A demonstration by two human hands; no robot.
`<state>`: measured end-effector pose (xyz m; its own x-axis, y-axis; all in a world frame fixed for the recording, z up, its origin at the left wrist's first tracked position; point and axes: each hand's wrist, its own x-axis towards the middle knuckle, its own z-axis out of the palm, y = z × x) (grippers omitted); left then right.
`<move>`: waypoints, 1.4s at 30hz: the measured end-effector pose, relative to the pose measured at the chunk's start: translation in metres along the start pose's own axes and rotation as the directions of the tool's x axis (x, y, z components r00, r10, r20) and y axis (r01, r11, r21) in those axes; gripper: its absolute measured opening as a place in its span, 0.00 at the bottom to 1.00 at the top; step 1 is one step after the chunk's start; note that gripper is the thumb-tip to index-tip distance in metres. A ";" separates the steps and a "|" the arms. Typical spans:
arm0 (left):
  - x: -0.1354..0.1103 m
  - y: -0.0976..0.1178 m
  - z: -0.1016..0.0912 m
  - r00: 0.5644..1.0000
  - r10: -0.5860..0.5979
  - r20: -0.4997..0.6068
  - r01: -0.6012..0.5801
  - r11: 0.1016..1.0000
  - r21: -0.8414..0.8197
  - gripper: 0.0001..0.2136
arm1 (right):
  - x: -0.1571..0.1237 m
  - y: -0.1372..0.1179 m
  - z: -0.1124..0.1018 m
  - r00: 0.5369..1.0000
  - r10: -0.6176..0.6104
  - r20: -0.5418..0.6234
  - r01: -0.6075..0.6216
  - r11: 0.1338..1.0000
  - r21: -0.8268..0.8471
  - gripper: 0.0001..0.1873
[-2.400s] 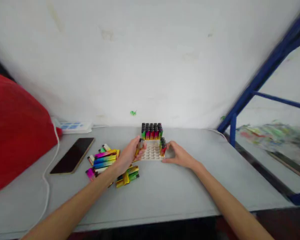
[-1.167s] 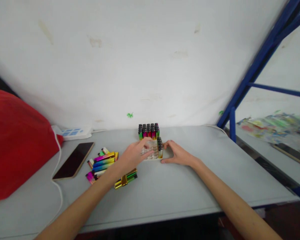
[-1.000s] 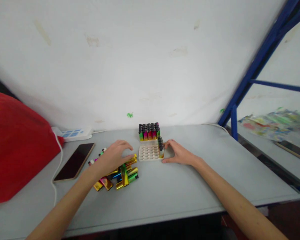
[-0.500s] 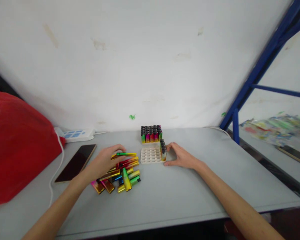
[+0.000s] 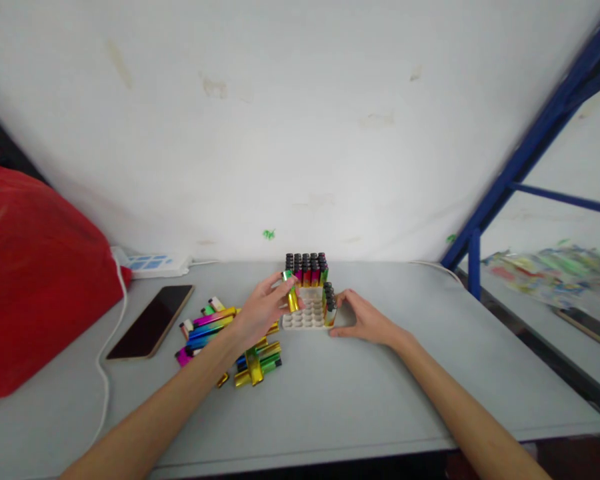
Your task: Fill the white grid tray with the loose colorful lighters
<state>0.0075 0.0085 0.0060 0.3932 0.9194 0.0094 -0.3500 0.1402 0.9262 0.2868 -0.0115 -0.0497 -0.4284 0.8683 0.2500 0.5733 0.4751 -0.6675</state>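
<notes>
Since half a second ago the left hand point(image 5: 260, 313) has left the pile of lighters point(image 5: 230, 333) and come up to the tray point(image 5: 304, 321), now pinching one green-and-gold lighter point(image 5: 291, 297) between thumb and fingertips. That lighter is held nearly upright over the tray's left edge, just in front of the standing lighters point(image 5: 307, 268) that fill the tray's far rows. A short column of them also stands along its right side. The right hand point(image 5: 367, 321) lies loosely open on the desk point(image 5: 360, 393), holding nothing, its fingertips at the tray's right edge. The pile sits left of centre, under and beside the left wrist. Farther left lie a dark phone point(image 5: 151, 320), a white cable point(image 5: 106, 373) and a power strip point(image 5: 153, 265), with a red bag point(image 5: 30, 280) at the left edge of the frame.
</notes>
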 end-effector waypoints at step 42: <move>0.034 -0.010 -0.003 0.935 0.178 0.306 -0.343 0.668 0.660 0.13 | 0.006 -0.009 0.013 0.996 0.031 -0.083 -0.036 0.997 -0.061 0.32</move>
<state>0.0219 0.0398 -0.0037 0.5653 0.7726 0.2891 0.1925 -0.4643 0.8645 0.2700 -0.0126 -0.0511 -0.3515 0.8913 0.2864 0.6300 0.4515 -0.6318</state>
